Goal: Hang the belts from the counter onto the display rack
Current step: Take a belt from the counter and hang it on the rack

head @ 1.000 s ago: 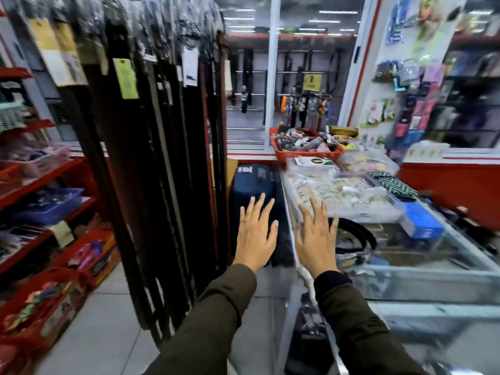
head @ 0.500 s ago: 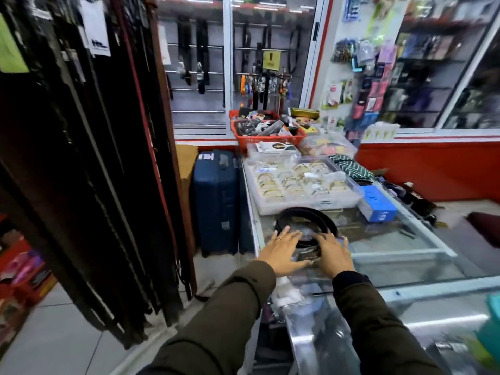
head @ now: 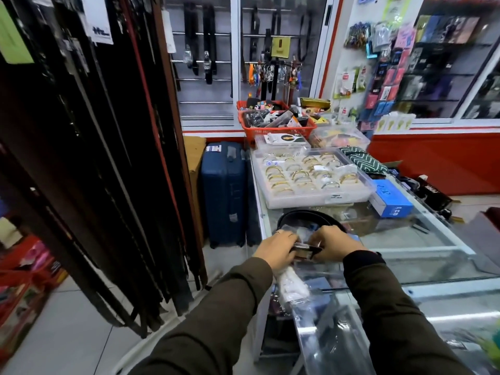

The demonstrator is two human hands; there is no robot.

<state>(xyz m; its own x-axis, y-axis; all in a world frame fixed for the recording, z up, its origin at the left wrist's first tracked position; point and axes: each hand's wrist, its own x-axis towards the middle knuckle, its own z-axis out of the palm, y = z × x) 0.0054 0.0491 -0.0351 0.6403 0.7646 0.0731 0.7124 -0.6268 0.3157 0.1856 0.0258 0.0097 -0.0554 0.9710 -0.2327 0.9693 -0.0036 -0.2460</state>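
A black belt (head: pixel 303 214) lies coiled on the glass counter (head: pixel 422 239) just below a tray of bangles. My left hand (head: pixel 276 249) and my right hand (head: pixel 334 243) are both closed on the belt's buckle end (head: pixel 305 251) at the near side of the coil. Clear plastic wrap sits inside the coil. The display rack (head: pixel 89 147) fills the left side, packed with several dark hanging belts with paper tags.
A tray of gold bangles (head: pixel 311 177), a blue box (head: pixel 391 203) and a red basket (head: pixel 276 121) stand further along the counter. A blue suitcase (head: pixel 223 193) stands on the floor between rack and counter. Red shelves are at far left.
My view turned from the rack to the counter. Both hands dropped from open in the air onto the coiled belt and closed on its buckle end.
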